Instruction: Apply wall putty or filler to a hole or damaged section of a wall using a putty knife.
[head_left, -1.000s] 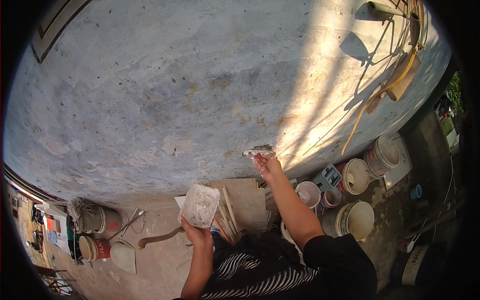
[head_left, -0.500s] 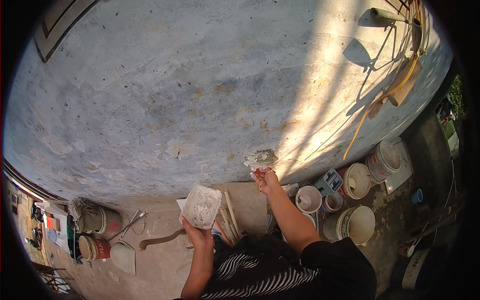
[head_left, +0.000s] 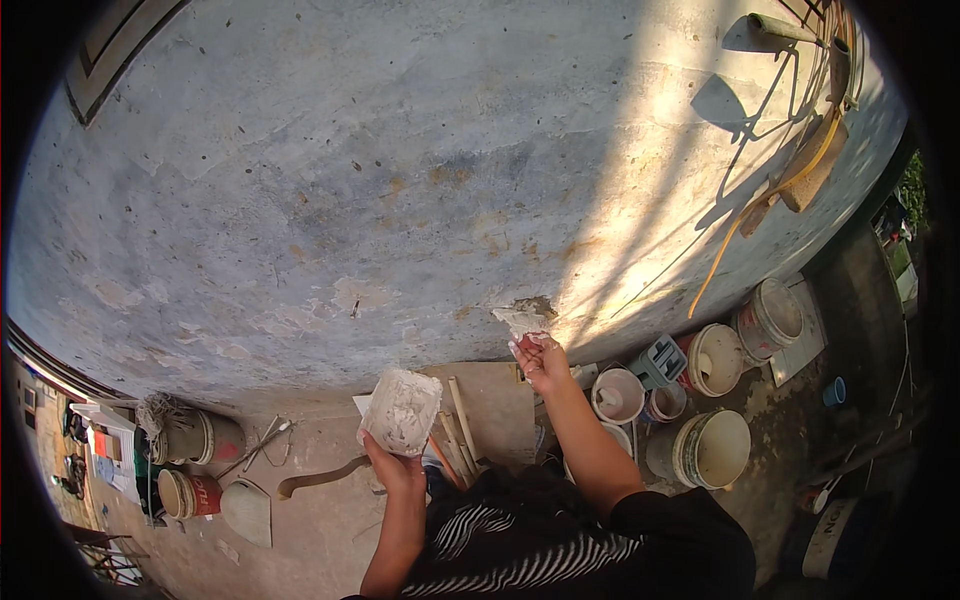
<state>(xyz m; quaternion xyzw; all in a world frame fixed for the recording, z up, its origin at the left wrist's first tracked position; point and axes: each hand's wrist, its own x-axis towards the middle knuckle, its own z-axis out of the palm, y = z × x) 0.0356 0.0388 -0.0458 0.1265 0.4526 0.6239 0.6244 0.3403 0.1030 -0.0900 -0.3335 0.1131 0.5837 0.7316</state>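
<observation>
A white rectangular tub (head_left: 402, 412), its inside smeared with pale plaster, rests in my left hand (head_left: 392, 462), with the fingers gripping its near edge. My right hand (head_left: 545, 366) is closed on a small red scraper (head_left: 532, 343), mostly covered by the fingers, so its exact shape is hard to make out. Whitish paste clings to the scraper and fingertips. Just above that hand, low on the wall, lies a rough patch (head_left: 527, 316) of pale plaster with a darker bare spot along its upper edge.
The weathered grey-blue wall (head_left: 400, 200) fills the far side. On the right stand several buckets, one a large pail (head_left: 720, 450); a blue cup (head_left: 834, 391) lies beyond. Sticks (head_left: 462, 425) and a curved wooden handle (head_left: 322, 478) lie near the tub. More buckets (head_left: 188, 495) stand left.
My right hand has drawn slightly down and to the right from the wall patch, with the red scraper tilting. Pale plaster shows over more of the patch. The tub has hardly moved.
</observation>
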